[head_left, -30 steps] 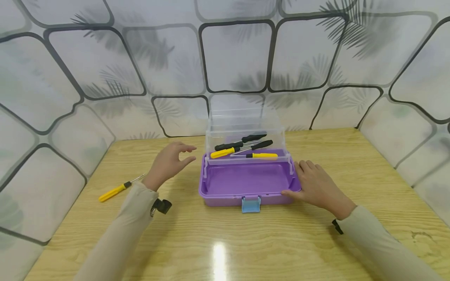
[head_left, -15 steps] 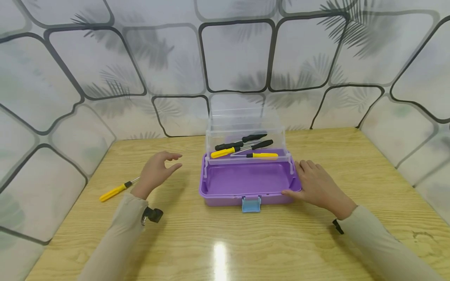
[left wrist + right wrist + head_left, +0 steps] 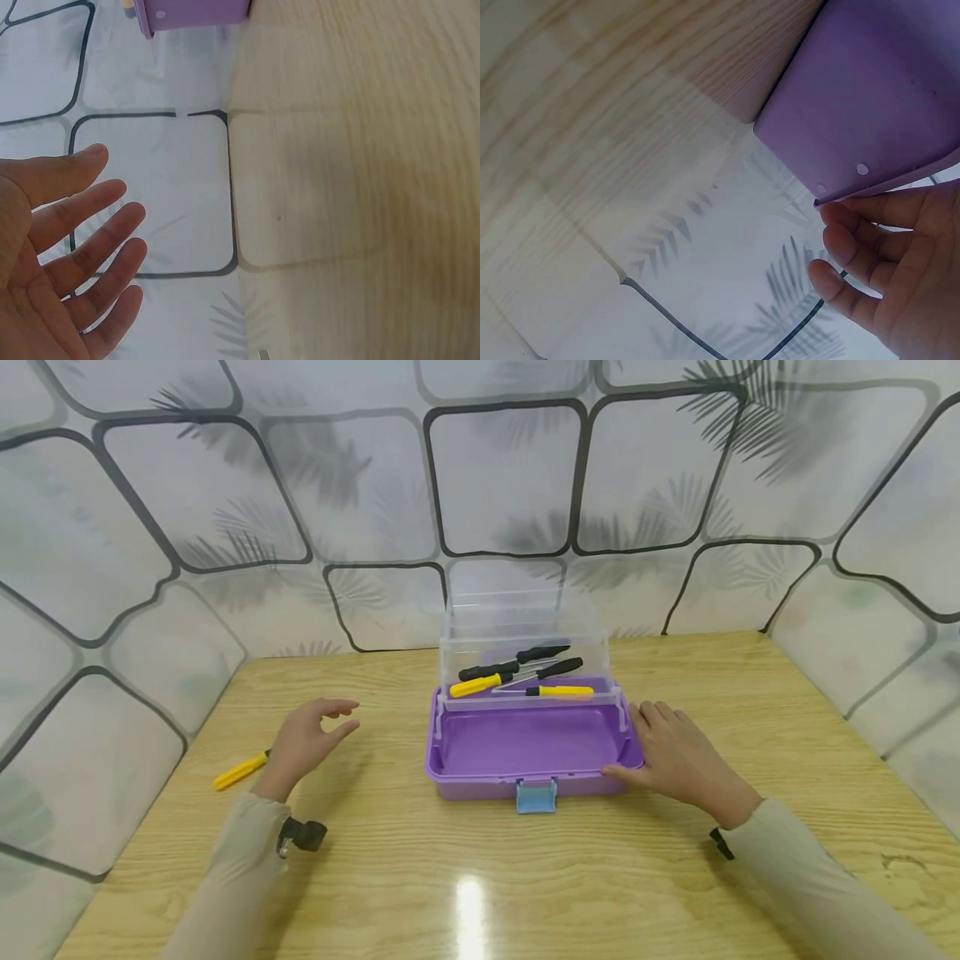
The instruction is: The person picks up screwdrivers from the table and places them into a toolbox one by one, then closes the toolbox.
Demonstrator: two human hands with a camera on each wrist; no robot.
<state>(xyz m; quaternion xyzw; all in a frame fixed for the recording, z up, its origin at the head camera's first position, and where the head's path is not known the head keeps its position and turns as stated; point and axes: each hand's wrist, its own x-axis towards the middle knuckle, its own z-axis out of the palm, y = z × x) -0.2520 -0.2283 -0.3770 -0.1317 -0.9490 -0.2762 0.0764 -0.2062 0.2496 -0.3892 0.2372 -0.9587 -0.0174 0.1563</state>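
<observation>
My left hand (image 3: 306, 742) is the nearer one to the loose yellow-handled screwdriver (image 3: 241, 771), which lies on the wooden table (image 3: 420, 877) to the left of my palm and closer to my body. Its long axis slants: the butt of the handle points out left and toward me, the other end runs away and rightward beneath my wrist, where the shaft is hidden. The left fingers are loosely bent, thumb apart from them, nothing between; they face right, away from that handle, so reaching it calls for a turn back leftward, I judge. My right hand (image 3: 675, 762) grips the right end of the purple toolbox (image 3: 474, 790), well apart from the screwdriver.
</observation>
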